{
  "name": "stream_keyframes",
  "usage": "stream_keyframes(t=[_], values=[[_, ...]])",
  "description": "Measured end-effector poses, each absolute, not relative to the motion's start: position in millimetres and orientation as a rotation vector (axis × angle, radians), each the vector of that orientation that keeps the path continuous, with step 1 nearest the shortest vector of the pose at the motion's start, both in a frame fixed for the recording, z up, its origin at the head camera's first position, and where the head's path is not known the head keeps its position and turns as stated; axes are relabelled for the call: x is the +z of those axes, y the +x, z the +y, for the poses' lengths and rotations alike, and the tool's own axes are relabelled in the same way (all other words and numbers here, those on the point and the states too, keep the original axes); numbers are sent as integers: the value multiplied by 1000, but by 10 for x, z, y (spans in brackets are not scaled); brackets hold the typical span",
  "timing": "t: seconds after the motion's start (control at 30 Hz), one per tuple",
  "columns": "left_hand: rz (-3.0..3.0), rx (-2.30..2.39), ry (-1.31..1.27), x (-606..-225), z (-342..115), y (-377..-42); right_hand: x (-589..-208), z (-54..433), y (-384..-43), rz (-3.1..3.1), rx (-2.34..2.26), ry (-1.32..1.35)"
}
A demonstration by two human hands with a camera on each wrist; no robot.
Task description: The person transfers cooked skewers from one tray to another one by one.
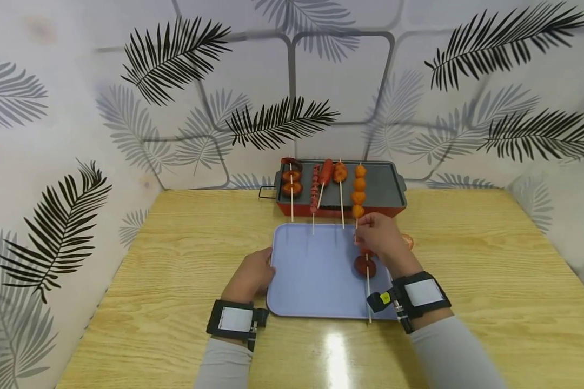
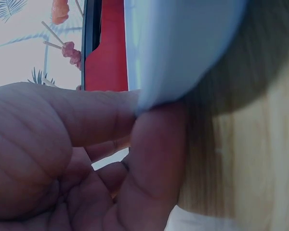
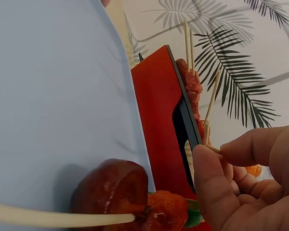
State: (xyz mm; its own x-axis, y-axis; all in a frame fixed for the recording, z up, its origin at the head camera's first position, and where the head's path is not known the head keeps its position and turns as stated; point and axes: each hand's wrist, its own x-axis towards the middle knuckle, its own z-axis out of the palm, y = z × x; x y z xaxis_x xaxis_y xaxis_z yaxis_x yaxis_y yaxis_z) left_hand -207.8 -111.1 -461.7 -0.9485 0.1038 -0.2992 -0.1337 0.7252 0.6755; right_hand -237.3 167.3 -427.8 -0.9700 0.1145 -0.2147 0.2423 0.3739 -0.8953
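My left hand [image 1: 252,274] pinches the left edge of a pale blue tray [image 1: 311,281] between thumb and fingers; the left wrist view shows the tray rim [image 2: 168,82] in that grip. My right hand [image 1: 382,237] pinches the stick of a skewer with several orange balls [image 1: 358,197], which lies on the grill's right half. In the right wrist view, thumb and finger meet on the stick end [image 3: 213,148]. Below that hand, a skewer with a brown round piece [image 1: 365,266] lies on the tray's right side, its stick reaching past the front rim.
A red grill with a dark top [image 1: 386,186] stands against the wall behind the tray. On it lie a skewer of brown rounds [image 1: 292,188], a thin pink meat skewer [image 1: 314,189], a red sausage skewer [image 1: 325,172] and an orange-brown one [image 1: 340,172]. An orange piece [image 1: 407,241] shows beyond my right hand.
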Motion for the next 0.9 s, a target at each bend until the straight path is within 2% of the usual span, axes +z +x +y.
stream_keyframes(t=[0.4, 0.9], values=[[2621, 1043, -42, -4596, -1099, -2086, -4342, 1678, -2210, 2583, -1800, 174], [2603, 1073, -49, -4615, -1100, -2090, -4433, 1715, -2044, 2658, -1698, 206]])
